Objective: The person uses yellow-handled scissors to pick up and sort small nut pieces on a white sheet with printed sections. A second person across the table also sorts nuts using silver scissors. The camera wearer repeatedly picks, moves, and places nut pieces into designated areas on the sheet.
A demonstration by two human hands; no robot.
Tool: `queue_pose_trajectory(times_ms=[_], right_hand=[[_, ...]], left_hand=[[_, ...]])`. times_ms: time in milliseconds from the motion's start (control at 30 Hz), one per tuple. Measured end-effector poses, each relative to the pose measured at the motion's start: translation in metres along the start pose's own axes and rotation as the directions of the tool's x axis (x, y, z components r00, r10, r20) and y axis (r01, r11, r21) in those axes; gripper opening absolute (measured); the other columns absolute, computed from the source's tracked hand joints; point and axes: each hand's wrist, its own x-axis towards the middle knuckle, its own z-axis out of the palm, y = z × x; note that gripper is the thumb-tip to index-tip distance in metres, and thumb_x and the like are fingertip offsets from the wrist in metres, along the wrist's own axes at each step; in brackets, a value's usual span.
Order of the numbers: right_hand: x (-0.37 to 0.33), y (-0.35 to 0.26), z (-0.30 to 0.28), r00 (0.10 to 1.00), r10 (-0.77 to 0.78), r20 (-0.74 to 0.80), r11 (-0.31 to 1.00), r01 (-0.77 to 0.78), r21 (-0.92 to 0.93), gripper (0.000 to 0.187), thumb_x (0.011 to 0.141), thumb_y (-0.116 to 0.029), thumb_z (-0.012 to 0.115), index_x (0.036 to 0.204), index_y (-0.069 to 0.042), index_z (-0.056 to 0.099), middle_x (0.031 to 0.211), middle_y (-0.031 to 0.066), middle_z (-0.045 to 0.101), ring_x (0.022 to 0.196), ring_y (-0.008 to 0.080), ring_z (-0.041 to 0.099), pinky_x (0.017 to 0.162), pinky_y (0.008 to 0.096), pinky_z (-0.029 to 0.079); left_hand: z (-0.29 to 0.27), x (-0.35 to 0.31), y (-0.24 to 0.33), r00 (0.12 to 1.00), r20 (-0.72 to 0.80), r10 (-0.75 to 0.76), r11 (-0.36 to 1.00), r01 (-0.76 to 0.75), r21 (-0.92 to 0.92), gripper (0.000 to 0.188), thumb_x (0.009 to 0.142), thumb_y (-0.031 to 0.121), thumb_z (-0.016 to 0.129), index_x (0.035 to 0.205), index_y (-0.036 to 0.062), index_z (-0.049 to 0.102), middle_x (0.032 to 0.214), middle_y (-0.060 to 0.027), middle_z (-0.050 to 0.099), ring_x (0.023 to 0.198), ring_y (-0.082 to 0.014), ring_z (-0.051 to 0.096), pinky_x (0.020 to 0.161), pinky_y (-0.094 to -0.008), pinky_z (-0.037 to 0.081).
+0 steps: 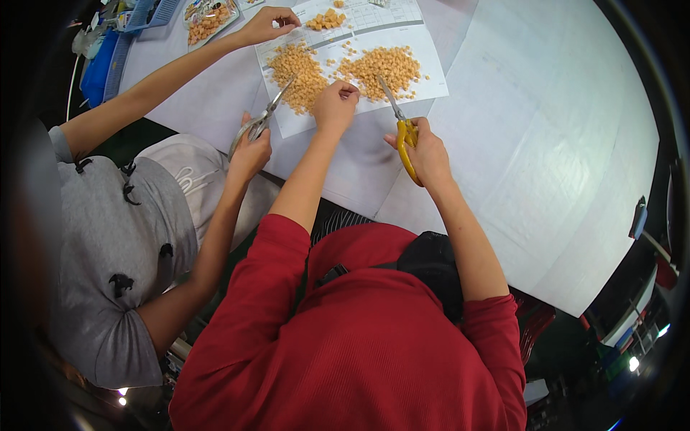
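In my right hand (430,152) is a pair of scissors with yellow handles (407,147). Their metal blades (389,95) point away from me, tips at the right-hand pile of small orange pieces (392,68). My left hand (335,109) is closed, thumb and fingers pressed together, between that pile and the left-hand pile of orange pieces (298,75). Whatever its fingers pinch is hidden or too small to make out. Both piles rest on white printed paper (431,86), with several loose pieces scattered between them.
At my left, a person in grey holds metal scissors (257,128) over the left pile; their other hand (269,26) reaches above it. Larger orange pieces (327,20) lie at the far side. A clear bag (210,21) and blue baskets (149,16) stand far left on the white table (532,165).
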Motion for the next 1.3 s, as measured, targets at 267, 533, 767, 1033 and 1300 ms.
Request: queue_pose_trajectory(times_ms=[267, 533, 767, 1033, 1300], right_hand=[[-0.003, -0.01, 0.001, 0.999, -0.002, 0.049, 1.0, 0.001, 0.031, 0.071, 0.079, -0.058, 0.064, 0.116, -0.001, 0.047, 0.096, 0.0227, 0.065, 0.09, 0.0368, 0.064, 0.076, 0.0435, 0.05], [-0.002, -0.003, -0.006, 0.994, 0.095, 0.057, 0.988, -0.101, 0.119, 0.075, 0.079, -0.059, 0.063, 0.12, 0.002, 0.045, 0.097, 0.0238, 0.065, 0.09, 0.0361, 0.064, 0.077, 0.0422, 0.05], [0.0, -0.002, -0.004, 0.995, 0.086, 0.058, 0.987, -0.093, 0.134, 0.072, 0.079, -0.056, 0.066, 0.12, 0.0, 0.046, 0.093, 0.0229, 0.065, 0.085, 0.0321, 0.065, 0.075, 0.0384, 0.049], [-0.002, -0.004, -0.001, 0.993, 0.011, 0.115, 0.995, -0.022, 0.1, 0.071, 0.079, -0.057, 0.064, 0.116, 0.0, 0.047, 0.097, 0.0242, 0.064, 0.091, 0.0372, 0.063, 0.076, 0.0438, 0.05], [-0.006, -0.012, 0.002, 0.996, -0.077, 0.043, 0.997, 0.077, 0.008, 0.069, 0.077, -0.056, 0.066, 0.116, -0.003, 0.047, 0.103, 0.0199, 0.063, 0.091, 0.0362, 0.063, 0.075, 0.0435, 0.05]], left_hand=[[-0.009, 0.007, -0.003, 0.969, 0.031, -0.244, 0.815, 0.222, -0.536, 0.021, 0.084, 0.021, 0.067, 0.09, 0.0008, 0.068, 0.084, -0.0037, 0.069, 0.075, -0.0145, 0.065, 0.065, -0.0281, 0.049], [-0.009, 0.01, 0.0, 0.981, -0.173, 0.09, 0.986, -0.064, 0.151, 0.011, 0.078, 0.019, 0.069, 0.085, 0.0103, 0.07, 0.081, -0.0049, 0.068, 0.074, -0.0209, 0.064, 0.066, -0.0329, 0.049], [0.002, 0.009, 0.004, 0.91, -0.17, 0.379, 0.81, -0.237, 0.537, 0.007, 0.077, 0.021, 0.069, 0.082, 0.0154, 0.068, 0.08, -0.0016, 0.063, 0.083, -0.0237, 0.058, 0.07, -0.0396, 0.045], [-0.01, 0.018, 0.006, 0.955, 0.179, -0.235, 0.731, 0.295, -0.615, 0.017, 0.085, 0.022, 0.066, 0.097, 0.0095, 0.065, 0.088, -0.0004, 0.066, 0.092, -0.0126, 0.06, 0.07, -0.0322, 0.045], [-0.025, 0.002, 0.025, 0.77, 0.576, -0.273, 0.18, 0.629, -0.756, 0.018, 0.09, 0.023, 0.062, 0.103, 0.0104, 0.061, 0.104, -0.0021, 0.063, 0.1, -0.016, 0.056, 0.074, -0.0314, 0.046]])
